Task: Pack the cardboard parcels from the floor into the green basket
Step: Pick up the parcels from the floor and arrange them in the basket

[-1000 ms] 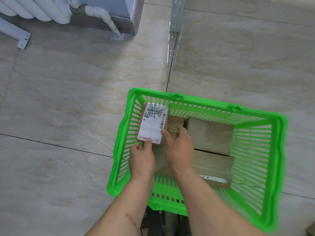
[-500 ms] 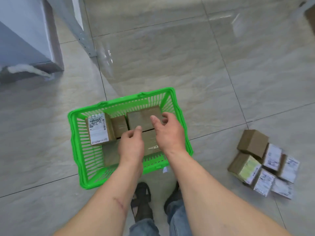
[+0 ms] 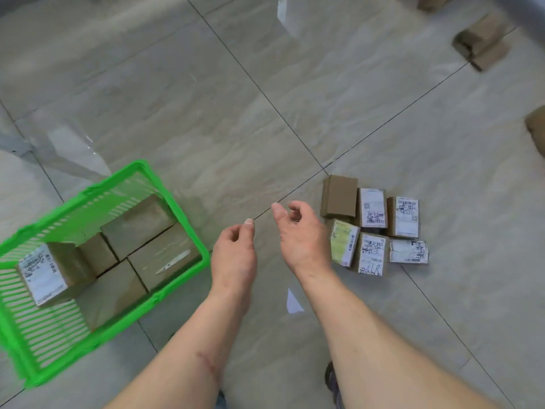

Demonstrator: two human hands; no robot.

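Observation:
The green basket [image 3: 182,214] stands on the floor at the left with several brown cardboard parcels inside; one labelled parcel [image 3: 44,273] stands at its left side. A cluster of several parcels [image 3: 373,225], most with white labels up, lies on the tiles at the right. My left hand [image 3: 234,255] hovers just right of the basket, fingers loosely curled and holding nothing. My right hand [image 3: 300,234] is open and reaches toward the cluster, its fingertips a short way left of the plain brown parcel [image 3: 339,196].
More brown boxes [image 3: 483,39] lie at the far right top, and another box edge [image 3: 538,128] shows at the right border. A grey metal shelf leg [image 3: 14,143] stands at the left. My shoe [image 3: 331,379] is at the bottom between my arms.
Both hands let go of the labelled parcel in the basket, left the basket and swung right toward the parcel cluster. The view turned right with them.

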